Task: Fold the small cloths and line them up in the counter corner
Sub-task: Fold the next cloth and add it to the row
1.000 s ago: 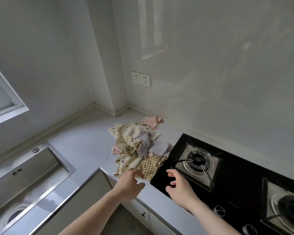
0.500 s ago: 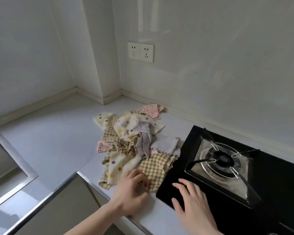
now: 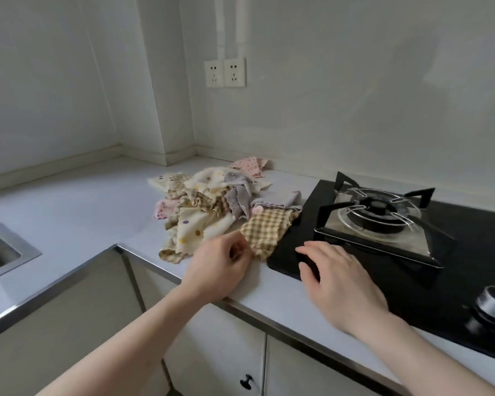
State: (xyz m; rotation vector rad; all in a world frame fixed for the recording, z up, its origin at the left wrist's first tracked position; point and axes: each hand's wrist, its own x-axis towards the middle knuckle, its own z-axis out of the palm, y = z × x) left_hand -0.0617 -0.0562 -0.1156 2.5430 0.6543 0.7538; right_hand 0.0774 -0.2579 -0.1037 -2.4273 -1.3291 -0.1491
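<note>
From the head camera, a messy pile of small cloths (image 3: 220, 207) lies on the white counter (image 3: 83, 212), just beside the black gas stove (image 3: 412, 252) and a little way out from the counter corner (image 3: 180, 158) at the back wall. None of the cloths is folded, so the job looks like it is right at the start. The left hand (image 3: 217, 270) is at the front of the pile, and its thumb and fingers pinch the near edge of the brown checked cloth (image 3: 266, 232), which hangs partly over the edge of the stove. The right hand (image 3: 337, 275) holds nothing; its fingers are spread and loose over the front corner of the stove, near the same cloth but not touching it. A cream cloth with coloured dots (image 3: 192, 230) lies right next to the checked one, and a pink dotted cloth (image 3: 250, 165) sits at the far side near the wall. A steel sink (image 3: 0, 252) is off to the left, and two wall sockets (image 3: 225, 72) are above the corner. The step in hand seems to be picking out the first cloth. Next, I think the checked cloth has to be pulled free of the pile, and the right hand would need to take its other edge so it can be laid flat on a bare bit of counter and folded
</note>
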